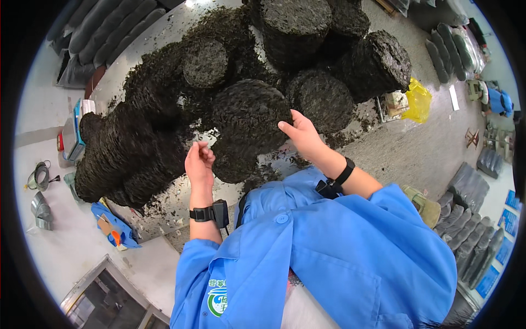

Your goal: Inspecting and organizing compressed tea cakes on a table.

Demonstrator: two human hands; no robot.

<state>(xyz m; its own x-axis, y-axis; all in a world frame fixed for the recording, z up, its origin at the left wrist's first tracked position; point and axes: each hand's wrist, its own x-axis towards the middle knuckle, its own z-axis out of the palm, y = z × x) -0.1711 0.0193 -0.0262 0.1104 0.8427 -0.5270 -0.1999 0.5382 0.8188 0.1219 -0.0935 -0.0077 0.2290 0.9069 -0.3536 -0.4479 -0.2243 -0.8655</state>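
Grey floor [433,148] gives the most open room, R of the stacks. Table [150,44] mostly covered: bare strip on the far L, w/ crumbs; nr side runs up to the worker's blue coat [334,241], so little room there. Table's R edge is hard to trace behind the pile. Big dark seaweed stacks [296,27] fill the far side; a long stack [131,148] lies tipped along the L. Clear plastic bags [118,27], far L, hold dark contents, packed close; more filled bags [466,230] sit in rows, far R. Yellow plastic bag [419,101] lies just beside a small carton [395,103]; can't make out what's in either. Round seaweed disc [249,112] is mid-pile, btwn the hands. R hand [304,137] grips its R edge, thumb on top. L hand [200,164] is nr its lower L edge, fingers curled in; can't tell if they're pinching anything.
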